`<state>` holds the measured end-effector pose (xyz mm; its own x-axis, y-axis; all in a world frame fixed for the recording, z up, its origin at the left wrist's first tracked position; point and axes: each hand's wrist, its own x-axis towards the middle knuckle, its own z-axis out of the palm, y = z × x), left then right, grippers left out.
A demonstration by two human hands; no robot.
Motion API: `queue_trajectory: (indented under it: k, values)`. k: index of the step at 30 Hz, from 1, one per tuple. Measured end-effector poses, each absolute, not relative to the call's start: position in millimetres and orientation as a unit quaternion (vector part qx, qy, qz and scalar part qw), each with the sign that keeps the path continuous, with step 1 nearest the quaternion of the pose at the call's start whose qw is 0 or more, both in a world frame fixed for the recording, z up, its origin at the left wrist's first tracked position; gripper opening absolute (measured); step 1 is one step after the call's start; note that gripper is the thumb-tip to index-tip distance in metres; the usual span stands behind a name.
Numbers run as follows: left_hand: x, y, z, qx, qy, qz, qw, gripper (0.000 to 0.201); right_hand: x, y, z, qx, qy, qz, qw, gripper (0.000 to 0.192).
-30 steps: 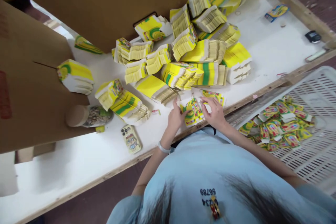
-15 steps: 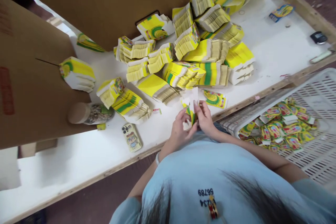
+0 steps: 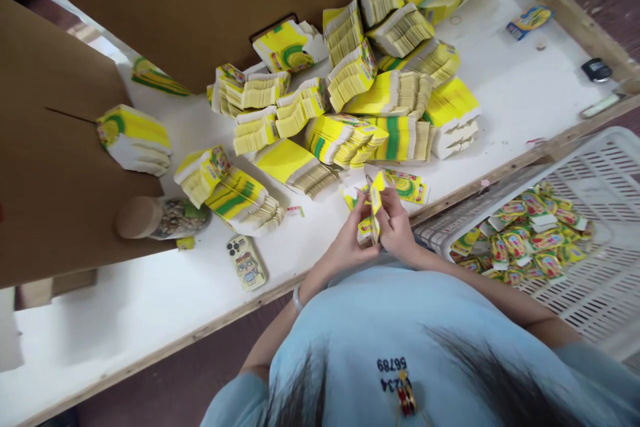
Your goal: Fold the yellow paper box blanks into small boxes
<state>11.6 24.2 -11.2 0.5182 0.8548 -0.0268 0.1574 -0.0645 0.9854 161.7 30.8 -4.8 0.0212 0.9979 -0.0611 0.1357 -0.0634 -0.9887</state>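
Close to the table's front edge, my left hand (image 3: pixel 353 240) and my right hand (image 3: pixel 399 227) are both closed on one small yellow and green cardboard carton (image 3: pixel 376 195). It stands on edge between the fingers, its printed side partly covered by them. Just beyond my right hand lies a flat yellow carton (image 3: pixel 409 187) on the table. Behind my hands are stacks of folded flat cartons (image 3: pixel 345 140), yellow, green and white, several of them leaning on one another.
A white plastic basket (image 3: pixel 613 213) holding many small yellow cartons stands at the right. On the white table (image 3: pixel 295 253) lie a phone (image 3: pixel 247 263) and a jar (image 3: pixel 163 217). Brown cardboard boxes (image 3: pixel 200 7) rise at the back left. A blue box (image 3: pixel 530 20) lies far right.
The carton in my hands has turned, so a yellow printed panel now shows where white flaps stood up. My fingers have shifted around it. The whole view has moved slightly.
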Motion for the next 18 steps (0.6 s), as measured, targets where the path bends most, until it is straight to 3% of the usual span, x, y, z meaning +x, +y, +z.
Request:
queue_trajectory:
  k: [2, 6, 8, 12, 16, 18]
  values:
    - [13, 23, -12, 0.637, 0.406, 0.315, 0.574, 0.097, 163, 34, -3, -0.553, -0.508, 0.493, 0.439, 0.039]
    - [8, 19, -8, 0.577, 0.454, 0.306, 0.606, 0.055, 170, 36, 0, -0.558, -0.506, 0.495, 0.433, 0.036]
    - [6, 17, -4, 0.560, 0.460, 0.292, 0.624, 0.045, 173, 33, -1, -0.562, -0.495, 0.488, 0.448, 0.035]
    - [8, 11, 1, 0.518, 0.434, 0.295, 0.676, 0.050, 172, 23, -5, -0.587, -0.440, 0.480, 0.481, 0.035]
    - [10, 6, 1, 0.468, 0.397, 0.298, 0.731, 0.057, 173, 11, -9, -0.561, -0.416, 0.520, 0.492, 0.053]
    - [9, 3, -1, 0.448, 0.385, 0.294, 0.751, 0.061, 178, 8, -10, -0.544, -0.437, 0.514, 0.498, 0.053]
